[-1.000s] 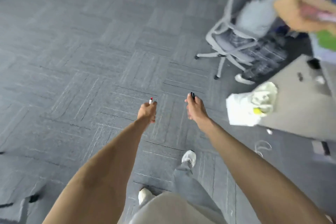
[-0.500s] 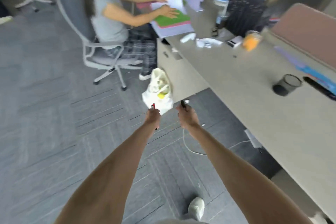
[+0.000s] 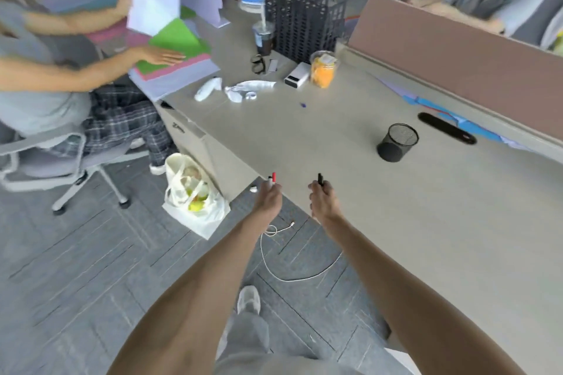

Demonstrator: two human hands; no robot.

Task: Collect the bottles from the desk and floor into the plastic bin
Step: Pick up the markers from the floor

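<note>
My left hand [image 3: 268, 199] is closed around red-tipped pens [image 3: 272, 178] at the desk's front corner. To its right, over the desk edge, my right hand [image 3: 321, 199] grips a black pen [image 3: 320, 179]. On the beige desk [image 3: 380, 216], farther back, lie a crushed clear plastic bottle [image 3: 251, 88] and a small white bottle [image 3: 208, 88]. An orange-filled clear jar [image 3: 322, 69] and a dark iced drink cup [image 3: 263, 36] stand behind them. A black mesh pen cup [image 3: 397, 142] stands on the desk to the right. No plastic bin shows.
A seated person [image 3: 45, 76] on a grey swivel chair [image 3: 45, 158] sorts coloured paper at the left. A white tote bag [image 3: 192, 195] sits on the floor by the desk corner. A white cable [image 3: 289, 274] trails across the grey carpet. A black mesh file rack [image 3: 304, 30] and brown divider [image 3: 457, 58] stand behind.
The view has swung from the open carpet up to the desk. Both hands, still holding pens, now reach the desk's front corner instead of hanging over the floor.
</note>
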